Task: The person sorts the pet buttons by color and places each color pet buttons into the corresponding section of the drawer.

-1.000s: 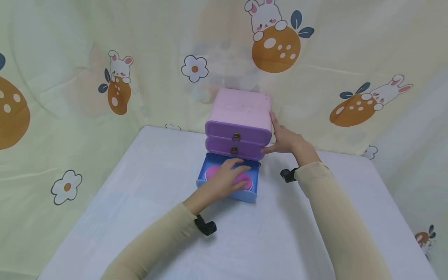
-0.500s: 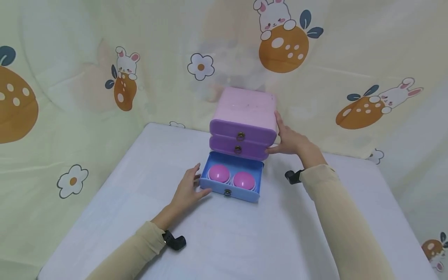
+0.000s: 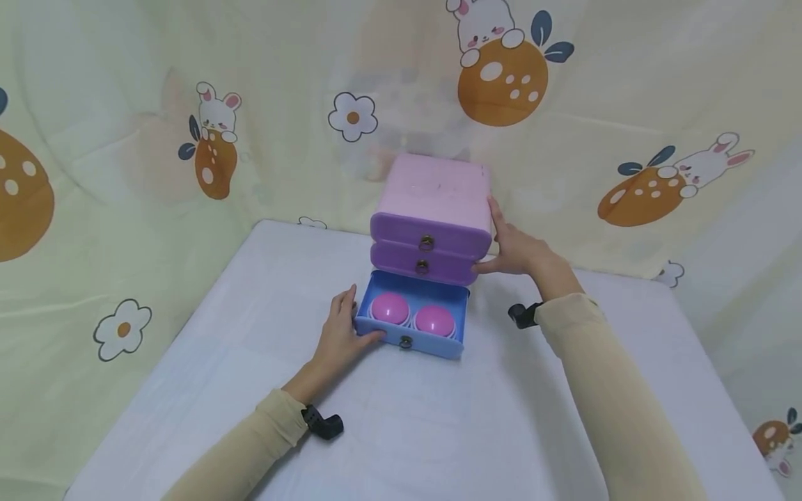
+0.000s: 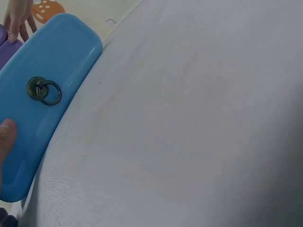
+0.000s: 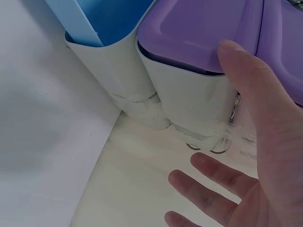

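Observation:
A small chest (image 3: 435,191) with a pink top and two purple drawer fronts (image 3: 432,233) stands at the back of the table. Below them, a blue drawer (image 3: 409,335) with a ring pull (image 4: 43,91) is pulled out. Inside it, side by side, sit two shiny pink round objects (image 3: 390,308) with white bases. My left hand (image 3: 338,337) is at the drawer's left corner, thumb on the blue front, fingers straight along the side. My right hand (image 3: 516,250) steadies the chest's right side, its thumb touching a purple front (image 5: 189,33) and other fingers spread.
The table (image 3: 401,431) is covered in white cloth. Behind the chest hangs a cream curtain (image 3: 282,160) printed with rabbits and flowers, close to the chest's back. A black wrist camera (image 3: 322,423) sits on each wrist.
My left hand has lifted away from over the pink objects, moved to the drawer's left, and brought its thumb onto the blue front. The right hand stays at the chest's side.

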Motion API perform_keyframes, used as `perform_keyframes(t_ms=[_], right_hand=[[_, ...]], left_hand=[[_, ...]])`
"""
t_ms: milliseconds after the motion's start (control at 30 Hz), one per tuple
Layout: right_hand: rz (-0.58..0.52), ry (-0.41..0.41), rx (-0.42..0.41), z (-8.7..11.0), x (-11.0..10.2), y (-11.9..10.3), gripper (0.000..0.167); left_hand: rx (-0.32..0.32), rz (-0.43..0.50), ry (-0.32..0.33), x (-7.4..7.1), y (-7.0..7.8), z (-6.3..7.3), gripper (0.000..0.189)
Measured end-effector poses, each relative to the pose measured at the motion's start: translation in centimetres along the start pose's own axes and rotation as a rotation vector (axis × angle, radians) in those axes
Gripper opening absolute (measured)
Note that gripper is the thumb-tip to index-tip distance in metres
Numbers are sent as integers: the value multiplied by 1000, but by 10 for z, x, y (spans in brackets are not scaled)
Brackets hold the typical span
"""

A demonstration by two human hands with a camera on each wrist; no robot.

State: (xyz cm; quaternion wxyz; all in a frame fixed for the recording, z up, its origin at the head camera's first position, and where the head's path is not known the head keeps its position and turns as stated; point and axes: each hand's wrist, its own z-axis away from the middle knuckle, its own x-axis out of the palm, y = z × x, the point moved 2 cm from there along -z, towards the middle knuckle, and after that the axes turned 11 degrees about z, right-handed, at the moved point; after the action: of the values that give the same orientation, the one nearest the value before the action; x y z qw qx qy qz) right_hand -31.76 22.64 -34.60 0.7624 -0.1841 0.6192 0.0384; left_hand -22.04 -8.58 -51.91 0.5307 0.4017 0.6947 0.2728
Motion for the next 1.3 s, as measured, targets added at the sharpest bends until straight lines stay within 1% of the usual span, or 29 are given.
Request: perform_keyframes(t_ms=[267,433,533,733,1000,1100,1300], right_hand=[[-23,-8,1,1,-1,-1,133],[33,-29,39,2,-1,0,131],[68,-32,46,3,-3,1,131],[76,-41,44,3,-3,1,131],[69,-53,41,4,-3,1,132],[71,-56,46,3,-3,1,132],[90,-56,49,2,-2,2,132]], left_hand=[[-24,-18,4,2,4,-9,108],[-39,-25,4,4,4,-13,109],[-49,-28,3,5,5,-17,109],[-50,-20,17,7,6,-25,108],[-84,-55,11,11,6,-37,108],[-94,-53,15,13,7,-40,107],[-98,-60,25,15,9,-47,106]])
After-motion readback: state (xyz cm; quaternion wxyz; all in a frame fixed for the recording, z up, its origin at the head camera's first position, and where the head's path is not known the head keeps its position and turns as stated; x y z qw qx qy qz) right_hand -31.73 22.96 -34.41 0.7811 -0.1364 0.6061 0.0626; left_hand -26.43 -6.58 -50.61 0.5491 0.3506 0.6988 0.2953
